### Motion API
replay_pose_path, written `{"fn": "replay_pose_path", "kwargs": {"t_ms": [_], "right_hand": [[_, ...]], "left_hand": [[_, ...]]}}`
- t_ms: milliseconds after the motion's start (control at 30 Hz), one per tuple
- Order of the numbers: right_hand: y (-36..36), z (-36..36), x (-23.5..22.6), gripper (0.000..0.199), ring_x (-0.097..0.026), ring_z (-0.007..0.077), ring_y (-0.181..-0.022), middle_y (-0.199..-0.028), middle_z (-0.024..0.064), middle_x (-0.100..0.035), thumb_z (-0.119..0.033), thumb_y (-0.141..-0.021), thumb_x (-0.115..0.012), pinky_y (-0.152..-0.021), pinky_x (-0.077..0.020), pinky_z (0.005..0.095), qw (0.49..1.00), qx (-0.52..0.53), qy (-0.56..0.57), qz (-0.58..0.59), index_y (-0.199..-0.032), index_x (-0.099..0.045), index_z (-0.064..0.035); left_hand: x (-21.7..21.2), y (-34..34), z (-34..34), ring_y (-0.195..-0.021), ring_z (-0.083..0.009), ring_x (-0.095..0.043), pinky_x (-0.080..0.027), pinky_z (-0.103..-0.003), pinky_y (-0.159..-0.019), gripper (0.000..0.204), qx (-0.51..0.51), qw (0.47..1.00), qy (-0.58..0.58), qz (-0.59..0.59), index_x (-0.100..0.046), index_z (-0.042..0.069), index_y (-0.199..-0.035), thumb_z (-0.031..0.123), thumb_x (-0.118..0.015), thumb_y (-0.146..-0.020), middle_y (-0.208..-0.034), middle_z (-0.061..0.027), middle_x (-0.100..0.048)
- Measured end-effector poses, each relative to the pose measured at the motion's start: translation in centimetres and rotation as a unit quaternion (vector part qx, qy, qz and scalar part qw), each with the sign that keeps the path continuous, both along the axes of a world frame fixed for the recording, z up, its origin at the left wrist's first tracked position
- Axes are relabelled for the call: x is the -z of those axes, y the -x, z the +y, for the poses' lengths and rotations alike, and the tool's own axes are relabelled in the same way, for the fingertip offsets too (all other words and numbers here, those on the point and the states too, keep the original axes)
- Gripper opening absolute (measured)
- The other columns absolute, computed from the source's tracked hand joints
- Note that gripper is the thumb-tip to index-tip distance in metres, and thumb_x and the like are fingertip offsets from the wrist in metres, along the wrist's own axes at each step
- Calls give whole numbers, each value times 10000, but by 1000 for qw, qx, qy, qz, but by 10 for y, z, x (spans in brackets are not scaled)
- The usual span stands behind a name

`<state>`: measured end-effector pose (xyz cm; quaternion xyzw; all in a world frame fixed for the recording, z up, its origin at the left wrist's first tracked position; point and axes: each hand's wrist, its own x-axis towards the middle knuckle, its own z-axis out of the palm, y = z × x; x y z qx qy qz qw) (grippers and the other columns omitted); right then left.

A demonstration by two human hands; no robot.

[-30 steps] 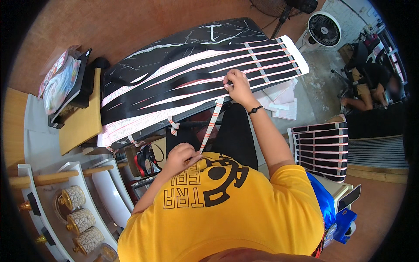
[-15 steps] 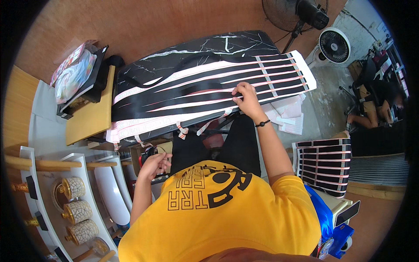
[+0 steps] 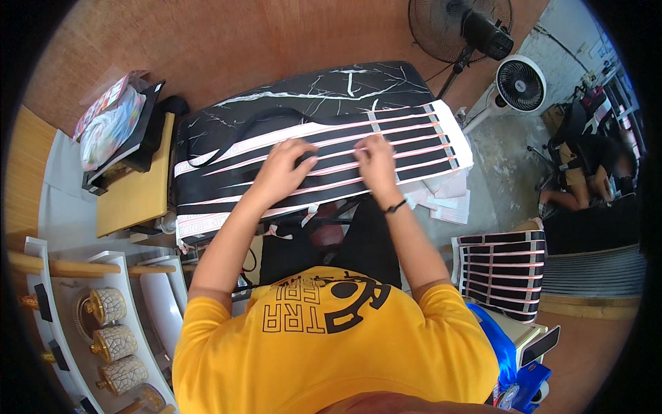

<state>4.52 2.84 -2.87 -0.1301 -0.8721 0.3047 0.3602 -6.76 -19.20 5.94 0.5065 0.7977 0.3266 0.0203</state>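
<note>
At the far left we see a bagged bundle (image 3: 110, 127) lying on a dark tray (image 3: 141, 134), with a yellow wooden board (image 3: 134, 190) just below it. Lower left, three crackle-patterned jars (image 3: 114, 338) stand in a row on a white shelf unit (image 3: 76, 324).

In the middle, a black marble-look table (image 3: 310, 103) carries a large black sheet (image 3: 317, 169) crossed by long pale pink strips (image 3: 400, 131); its near edge hangs over the table side toward us. Our left hand (image 3: 283, 169) lies on the sheet with fingers spread and flat, pressing down, gripping nothing. Just to its right, our right hand (image 3: 376, 159) rests on the same sheet, fingertips (image 3: 362, 146) pinched together at one pink strip; whether they actually hold the strip or only press it we cannot tell. The two hands are close but apart. A dark band (image 3: 394, 205) sits on the right wrist.

Further right, loose white papers (image 3: 448, 200) lie on the floor beside the table. Another stack of black sheets with pink strips (image 3: 503, 272) rests at lower right. Two fans stand behind, a black one (image 3: 469, 27) and a white one (image 3: 520, 83). At the far right another person (image 3: 586, 179) sits low, well apart.
</note>
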Motion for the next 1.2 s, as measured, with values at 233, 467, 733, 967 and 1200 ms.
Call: {"fn": "replay_pose_path", "kwargs": {"t_ms": [233, 467, 733, 967, 1200], "right_hand": [[60, 143, 1, 246, -645, 303, -908, -958, 136, -662, -98, -775, -795, -830, -522, 390, 990, 2, -26, -136, -991, -692, -39], [88, 171, 1, 316, -624, 300, -915, -910, 112, -635, -140, -669, -882, -813, -506, 394, 968, -107, -58, -222, -916, -695, -76], [96, 171, -5, 356, -626, 366, -1012, -1001, 156, -641, -168, -619, -908, -879, -506, 439, 958, -106, -35, -265, -893, -699, -78], [94, 144, -5, 323, -627, 366, -936, -898, 150, -640, -67, -606, -880, -823, -506, 430, 971, 9, -38, -235, -822, -641, -53], [81, 125, 7, 302, -634, 372, -938, -926, 175, -652, -66, -631, -870, -832, -505, 443, 984, 95, -7, -149, -835, -649, -30]], "left_hand": [[58, 39, 155, -1202, -343, -540, -412, -481, -1016, 375, 14, 997, 11, 75, -663, 98, -1221, 237, -697, -875, -1237, -125, -612], [91, 44, 190, -1215, -339, -513, -367, -522, -1025, 463, -63, 998, 24, 12, -642, 154, -1231, 304, -771, -811, -1228, -115, -588], [84, 50, 195, -1229, -331, -502, -365, -539, -1019, 546, -64, 996, 64, -17, -628, 176, -1260, 334, -809, -770, -1247, -98, -584], [71, 91, 225, -1022, -265, -649, -497, -425, -861, 424, -42, 976, 147, -155, -728, 110, -1117, 396, -795, -811, -1087, -115, -708], [66, 130, 260, -724, -157, -630, -499, -323, -677, 285, 44, 947, 211, -236, -789, 56, -940, 319, -798, -830, -770, -51, -707]]}}
